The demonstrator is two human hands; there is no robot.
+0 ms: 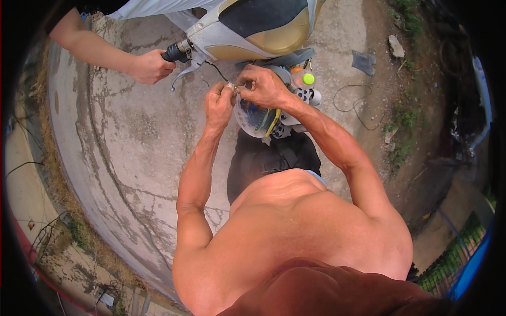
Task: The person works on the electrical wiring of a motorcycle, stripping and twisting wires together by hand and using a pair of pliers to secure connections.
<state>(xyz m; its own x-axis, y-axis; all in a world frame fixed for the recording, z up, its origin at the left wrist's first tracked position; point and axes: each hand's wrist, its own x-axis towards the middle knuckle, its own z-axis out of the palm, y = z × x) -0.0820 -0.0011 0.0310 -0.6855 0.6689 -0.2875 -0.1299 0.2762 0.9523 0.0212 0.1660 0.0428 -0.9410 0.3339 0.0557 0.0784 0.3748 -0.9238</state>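
Observation:
Thumb and fingers of my left hand [219,105] are closed in a pinch at the lower end of a thin black cable [217,69]. The cable runs down from beside the brake lever [185,73] of a white and gold scooter [266,31]. My right hand [263,87] pinches at the same spot, its fingertips almost touching the left ones. Whatever small piece sits between the fingertips is too small to make out. Just below my hands is a clear plastic tub [247,120] with tools and small parts in it.
Another person's hand [152,67] grips the scooter's black handlebar grip [174,53]. Right of my hands stands a clear bottle with a green cap [307,79]. A loose wire [350,87], a grey flat piece [363,63] and a stone [396,47] lie on the ground farther right.

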